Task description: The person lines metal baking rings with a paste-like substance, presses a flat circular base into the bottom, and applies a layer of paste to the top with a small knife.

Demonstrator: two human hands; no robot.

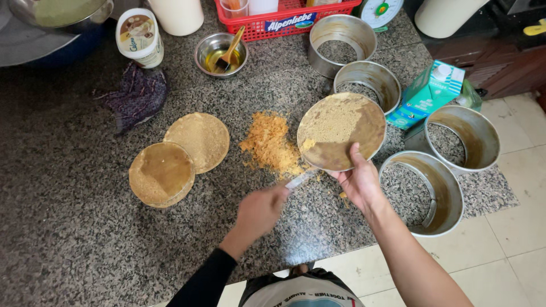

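Head view, granite counter: I look down on two bare hands at work over a dark speckled worktop [68, 227], its front edge just below the wrists.
Right hand: my right hand [359, 183] grips a round metal disc [341, 132] by its lower rim, thumb curled onto the face, the other fingers hidden beneath; the disc is tilted up, crumb crust still clinging to its upper left.
Left hand: my left hand [259, 211] is closed round the handle of a slim scraper [301, 178], whose blade points up at the disc's lower edge; I cannot tell whether it touches.
Crumb heap: a loose orange-brown pile [272, 146] lies on the counter just left of the disc, with stray bits under it.
Scraped discs: a stack of discs [161, 173] and another disc [198, 141] beside it rest flat, touching, well left of the heap.
Ring moulds: four bottomless metal rings stand at right; the nearest ring [424, 192] overhangs the counter's front edge.
Risk, grip: held only at its rim, the greasy-looking disc could slip if the blade pushes hard, I judge.
Risk, spill: crumbs scraped near the edge may fall to the tiled floor [512, 244].
Risk, elbow: my right forearm passes just beside that overhanging ring and could knock it off.
Risk, blade: a skid would bring the blade toward my right thumb.
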